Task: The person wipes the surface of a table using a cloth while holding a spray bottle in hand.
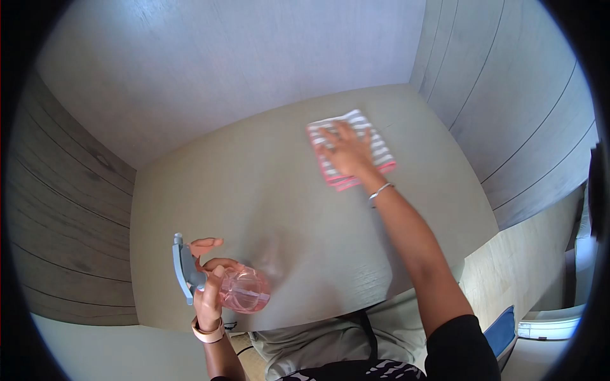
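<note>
Grey-beige tabletop bordered by pale wall at twelve o'clock. Wood-grained panel seen at nine o'clock, grey boarded panel at two, both scored by dark lines. Pale floor glimpsed at four. Wall washed with bluish light, brightest towards eleven.

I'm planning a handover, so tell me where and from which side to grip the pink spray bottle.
Likely best by the rounded body of the pink spray bottle, coming from the picture's right. The left hand holds it around the neck, near the grey trigger head, while the bulging body juts out uncovered toward that side, offering a broad surface to cup.
</note>
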### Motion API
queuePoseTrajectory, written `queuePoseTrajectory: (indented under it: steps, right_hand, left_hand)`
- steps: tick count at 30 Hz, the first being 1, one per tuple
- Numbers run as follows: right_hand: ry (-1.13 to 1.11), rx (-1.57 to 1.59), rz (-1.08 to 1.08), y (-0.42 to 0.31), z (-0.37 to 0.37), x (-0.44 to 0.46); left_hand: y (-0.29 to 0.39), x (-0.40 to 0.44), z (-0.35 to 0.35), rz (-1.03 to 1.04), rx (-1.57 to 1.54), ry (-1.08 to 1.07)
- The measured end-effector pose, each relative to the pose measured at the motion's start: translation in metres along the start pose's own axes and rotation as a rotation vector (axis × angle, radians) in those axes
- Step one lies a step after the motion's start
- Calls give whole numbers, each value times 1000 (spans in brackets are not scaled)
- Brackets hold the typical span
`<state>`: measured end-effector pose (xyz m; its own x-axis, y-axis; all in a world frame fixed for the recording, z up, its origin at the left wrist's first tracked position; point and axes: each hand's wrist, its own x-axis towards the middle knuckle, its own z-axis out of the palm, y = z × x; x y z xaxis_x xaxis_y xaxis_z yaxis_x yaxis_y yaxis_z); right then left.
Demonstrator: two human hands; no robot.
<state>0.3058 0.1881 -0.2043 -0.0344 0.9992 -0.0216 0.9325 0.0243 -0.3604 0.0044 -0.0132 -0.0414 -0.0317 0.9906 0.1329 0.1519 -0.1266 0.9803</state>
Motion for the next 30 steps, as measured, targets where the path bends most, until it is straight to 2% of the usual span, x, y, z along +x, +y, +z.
queuePoseTrajectory:
  steps: [5, 7, 12, 15, 16, 22, 24, 25, 27, 30]
  right_hand:
    - [45, -86, 269, 90, -3, -50]
    - [51, -83, 348, 114, -6, -88]
    - [98, -127, 354, 123, -15, -170]
    - [69, -137, 288, 88, -36, -196]
    - [54, -134, 264, 71, -41, -201]
    - [-66, -44, -166, -40, -35, -226]
    - [-123, 5, -315, -72, -25, -217]
    - [-133, 3, -317, -84, -17, -210]
    - [-132, 104, -497, -103, -2, -191]
    - [-54, 153, -563, -130, 28, -148]
  left_hand:
    - [-28, -15, -10, 8, 8, -129]
    - [-43, -26, -10, -15, -16, -108]
    - [-60, -11, -16, 87, -18, -236]
    - [-26, 25, -19, 50, 47, -298]
    - [-21, 35, -17, 77, -34, -257]
    - [-19, 58, -19, -43, -45, -263]
    - [-28, 58, -24, -83, -30, -284]
    - [-33, 58, -25, -114, -11, -309]
    - [-44, 52, -24, -126, -72, -278]
    - [-47, 55, -25, -130, -125, -238]
